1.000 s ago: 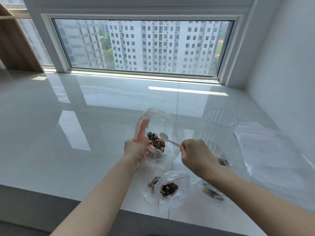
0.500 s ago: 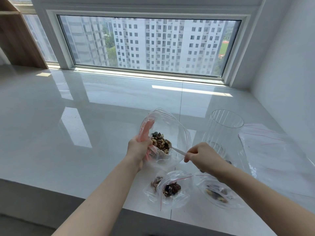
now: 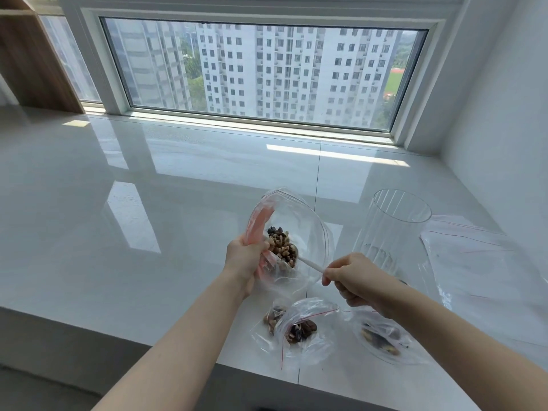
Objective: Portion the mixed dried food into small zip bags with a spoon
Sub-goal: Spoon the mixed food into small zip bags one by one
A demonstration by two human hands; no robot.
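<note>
With two filled zip bags (image 3: 296, 330) and seemingly a third (image 3: 382, 336) lying nearby, the left hand (image 3: 246, 259) grips the supply bag (image 3: 296, 232) of dried mix (image 3: 281, 247) while the right hand (image 3: 350, 277) pinches the spoon (image 3: 310, 264) dipped in it, so portioning remains.

Two bare forearms reach up from the bottom edge toward the middle of the frame. The left hand (image 3: 244, 258) sits just left of centre, back of the hand toward the camera, its fingers curled forward in a closed grip around what it holds. The right hand (image 3: 351, 278) is slightly lower and to the right of centre, knuckles up, wrist bent a little inward, thumb and fingers pinched together at its left side. The two hands are near each other but apart.
</note>
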